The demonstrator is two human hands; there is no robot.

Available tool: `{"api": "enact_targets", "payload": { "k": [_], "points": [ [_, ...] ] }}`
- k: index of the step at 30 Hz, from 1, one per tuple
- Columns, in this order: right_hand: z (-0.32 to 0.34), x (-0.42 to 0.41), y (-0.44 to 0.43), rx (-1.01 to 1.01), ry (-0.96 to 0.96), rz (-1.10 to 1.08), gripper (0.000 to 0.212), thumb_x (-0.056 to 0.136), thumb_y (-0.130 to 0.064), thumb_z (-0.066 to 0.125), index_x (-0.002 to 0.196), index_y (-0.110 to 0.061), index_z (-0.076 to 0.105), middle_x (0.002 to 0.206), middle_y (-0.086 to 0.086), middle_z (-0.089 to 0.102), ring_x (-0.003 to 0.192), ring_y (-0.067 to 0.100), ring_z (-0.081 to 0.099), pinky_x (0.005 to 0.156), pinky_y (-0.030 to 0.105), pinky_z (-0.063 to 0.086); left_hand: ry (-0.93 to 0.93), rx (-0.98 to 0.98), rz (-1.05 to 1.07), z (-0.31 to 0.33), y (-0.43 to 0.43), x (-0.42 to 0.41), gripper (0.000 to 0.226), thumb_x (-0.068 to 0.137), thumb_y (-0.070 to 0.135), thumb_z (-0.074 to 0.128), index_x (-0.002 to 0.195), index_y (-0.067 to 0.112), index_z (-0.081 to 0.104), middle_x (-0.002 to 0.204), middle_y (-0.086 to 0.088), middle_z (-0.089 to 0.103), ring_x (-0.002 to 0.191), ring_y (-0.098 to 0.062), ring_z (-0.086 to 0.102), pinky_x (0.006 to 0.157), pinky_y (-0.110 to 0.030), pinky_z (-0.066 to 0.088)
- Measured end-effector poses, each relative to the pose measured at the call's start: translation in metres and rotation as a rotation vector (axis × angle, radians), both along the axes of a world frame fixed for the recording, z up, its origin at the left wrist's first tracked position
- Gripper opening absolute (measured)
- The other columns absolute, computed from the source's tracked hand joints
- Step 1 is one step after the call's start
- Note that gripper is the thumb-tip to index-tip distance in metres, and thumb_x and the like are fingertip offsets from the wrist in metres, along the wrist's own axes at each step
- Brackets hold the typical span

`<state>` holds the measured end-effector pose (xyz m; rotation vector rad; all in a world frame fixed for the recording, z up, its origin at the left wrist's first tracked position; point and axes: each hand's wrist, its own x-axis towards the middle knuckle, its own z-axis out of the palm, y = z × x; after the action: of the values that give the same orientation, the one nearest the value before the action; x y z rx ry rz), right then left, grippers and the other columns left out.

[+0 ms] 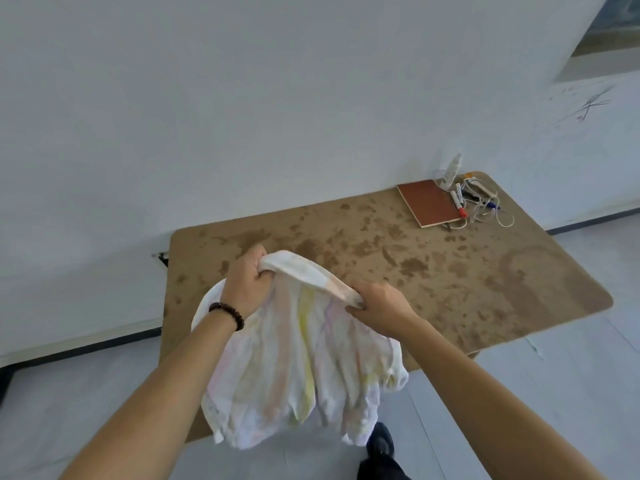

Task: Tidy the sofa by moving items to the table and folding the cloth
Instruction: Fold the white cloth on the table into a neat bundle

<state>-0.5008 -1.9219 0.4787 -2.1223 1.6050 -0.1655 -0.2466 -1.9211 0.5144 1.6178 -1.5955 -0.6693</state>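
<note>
A white cloth (301,362) with faint yellow and pink stripes hangs in front of me, above the near edge of the brown stained table (450,271). My left hand (247,282), with a dark bead bracelet on the wrist, grips the cloth's upper edge at its left end. My right hand (379,308) pinches the same rolled edge at its right end. The rest of the cloth drapes down below both hands, past the table edge toward the floor.
At the table's far right corner lie a reddish-brown notebook (429,202), marker pens (459,202), a white bottle (452,169) and a tangled white cable (491,211). A white wall stands behind the table. My dark shoe (381,441) is on the pale floor.
</note>
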Motion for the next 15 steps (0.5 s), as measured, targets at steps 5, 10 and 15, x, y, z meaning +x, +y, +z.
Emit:
{"api": "enact_targets", "payload": {
  "k": [5, 10, 15],
  "points": [
    [-0.05, -0.031, 0.022, 0.213, 0.18, -0.288, 0.021, 0.096, -0.03, 0.05, 0.111, -0.022, 0.063, 0.1, 0.003, 0.066, 0.083, 0.025, 0.061, 0.063, 0.029, 0.044, -0.15, -0.283, 0.199, 0.059, -0.002, 0.025, 0.007, 0.079, 0.014, 0.045, 0.079, 0.018, 0.039, 0.059, 0.004, 0.043, 0.054, -0.018, 0.046, 0.055, -0.025, 0.044],
    [-0.044, -0.045, 0.029, 0.298, -0.031, -0.579, 0.023, 0.096, -0.013, 0.046, 0.102, -0.001, 0.063, 0.094, 0.018, 0.073, 0.066, 0.025, 0.066, 0.054, 0.028, 0.052, -0.056, -0.347, 0.264, 0.085, 0.013, 0.065, 0.018, 0.086, 0.002, 0.051, 0.099, 0.013, 0.046, 0.079, 0.008, 0.051, 0.066, -0.002, 0.051, 0.059, -0.018, 0.04],
    [0.039, -0.047, 0.006, 0.06, -0.733, -1.048, 0.018, 0.09, -0.007, 0.041, 0.092, -0.005, 0.059, 0.091, 0.017, 0.068, 0.083, 0.037, 0.071, 0.081, 0.048, 0.06, -0.442, 0.028, 0.125, 0.078, 0.033, 0.108, 0.027, 0.084, 0.031, 0.063, 0.064, 0.015, 0.055, 0.059, -0.003, 0.057, 0.063, -0.026, 0.055, 0.053, -0.03, 0.038]
  ]
}}
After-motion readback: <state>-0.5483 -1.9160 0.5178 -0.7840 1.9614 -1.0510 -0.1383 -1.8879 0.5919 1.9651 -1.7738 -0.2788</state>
